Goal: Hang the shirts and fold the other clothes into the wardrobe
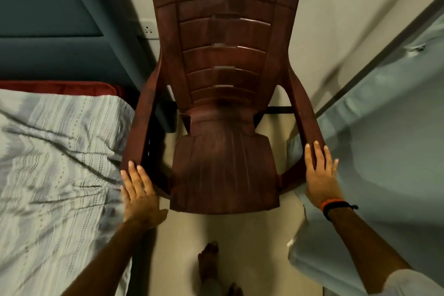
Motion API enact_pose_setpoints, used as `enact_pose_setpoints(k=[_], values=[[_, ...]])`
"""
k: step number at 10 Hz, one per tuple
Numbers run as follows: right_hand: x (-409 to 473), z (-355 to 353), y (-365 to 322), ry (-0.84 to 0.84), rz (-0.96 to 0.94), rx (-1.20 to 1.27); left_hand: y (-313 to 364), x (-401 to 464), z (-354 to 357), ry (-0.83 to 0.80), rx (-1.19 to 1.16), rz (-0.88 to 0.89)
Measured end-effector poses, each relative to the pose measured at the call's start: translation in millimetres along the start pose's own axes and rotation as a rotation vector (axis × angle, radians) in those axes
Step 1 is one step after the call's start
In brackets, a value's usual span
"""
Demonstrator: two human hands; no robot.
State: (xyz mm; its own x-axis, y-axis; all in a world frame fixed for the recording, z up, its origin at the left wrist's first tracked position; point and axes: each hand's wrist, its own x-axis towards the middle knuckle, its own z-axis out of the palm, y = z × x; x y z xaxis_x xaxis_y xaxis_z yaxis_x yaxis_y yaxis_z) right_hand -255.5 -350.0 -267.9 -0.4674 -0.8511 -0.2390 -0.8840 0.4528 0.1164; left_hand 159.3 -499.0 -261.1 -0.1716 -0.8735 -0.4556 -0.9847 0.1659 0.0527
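Left hand (138, 190) and right hand (320, 173), fingers straight, rest flat on the armrests of a brown plastic chair (223, 103), gripping nothing. No shirts or other clothes in view, so this looks like chair-shifting prep; next they must be found. Bed (52, 151) left, pale wardrobe door (384, 127) right, floor (240, 230) below.

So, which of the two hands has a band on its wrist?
The right hand, resting on the chair's right armrest, has an orange and black band. The left hand has a bare wrist.
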Motion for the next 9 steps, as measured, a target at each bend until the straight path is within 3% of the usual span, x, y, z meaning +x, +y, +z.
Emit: enact_pose_setpoints(k=[5, 9], values=[[-8.1, -22.0, -7.8, -0.200, 0.043, 0.034, 1.6, -10.6, -19.7, -0.081, 0.026, -0.026], [-24.0, -50.1, -22.4, -0.213, 0.049, 0.115, -1.3, -20.1, -46.0, -0.083, 0.040, 0.043]])
